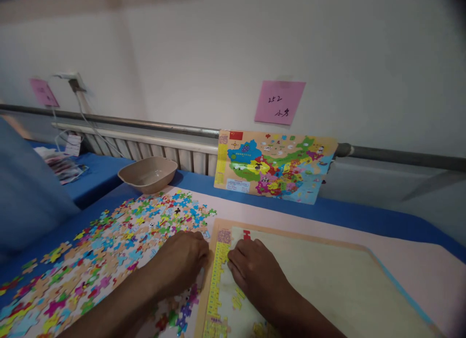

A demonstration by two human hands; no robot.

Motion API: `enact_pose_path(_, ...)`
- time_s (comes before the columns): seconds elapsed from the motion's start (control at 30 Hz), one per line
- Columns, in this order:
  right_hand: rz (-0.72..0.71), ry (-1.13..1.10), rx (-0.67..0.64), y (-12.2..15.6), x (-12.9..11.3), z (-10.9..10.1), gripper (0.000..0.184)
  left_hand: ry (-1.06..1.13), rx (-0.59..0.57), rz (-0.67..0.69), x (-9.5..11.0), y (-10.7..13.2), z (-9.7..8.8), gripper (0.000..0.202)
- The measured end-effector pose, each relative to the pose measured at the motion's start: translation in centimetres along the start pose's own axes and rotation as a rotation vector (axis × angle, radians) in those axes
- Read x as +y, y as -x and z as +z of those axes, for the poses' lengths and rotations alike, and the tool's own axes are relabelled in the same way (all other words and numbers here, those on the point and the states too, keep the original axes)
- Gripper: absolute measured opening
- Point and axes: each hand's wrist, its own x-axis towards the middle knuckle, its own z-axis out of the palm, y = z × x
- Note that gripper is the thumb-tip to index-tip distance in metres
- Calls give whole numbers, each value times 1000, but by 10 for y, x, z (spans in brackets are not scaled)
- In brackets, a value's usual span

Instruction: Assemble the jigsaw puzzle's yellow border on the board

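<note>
A wooden puzzle board lies in front of me, with a yellow strip of joined pieces along its left edge and a red piece at its top. My left hand rests curled at the board's left edge, beside the loose coloured puzzle pieces. My right hand lies on the board with fingers bent, pressing down near the yellow strip. What either hand holds, if anything, is hidden under the fingers.
A finished map puzzle picture leans on the wall behind, under a pink note. A beige bowl stands at the back left. A blue cloth covers the table. A radiator and cable are at the back left.
</note>
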Motion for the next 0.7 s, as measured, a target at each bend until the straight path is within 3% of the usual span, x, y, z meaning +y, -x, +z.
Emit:
enact_pose_path(0.2,-6,5,8,-1,-1,-2,20,172,124,13,1,-4,-1,24)
enact_pose_path(0.4,-35,20,-14,-2,0,-3,20,645,390,-132,5,-16,-6,11)
enact_pose_path(0.57,-93,-16,-32,-5,7,3,27,1131,510,-300,-14,-13,-38,19)
enact_pose_path(0.7,-119,-36,-29,-4,10,6,33,1328,666,-326,-22,-4,-70,21)
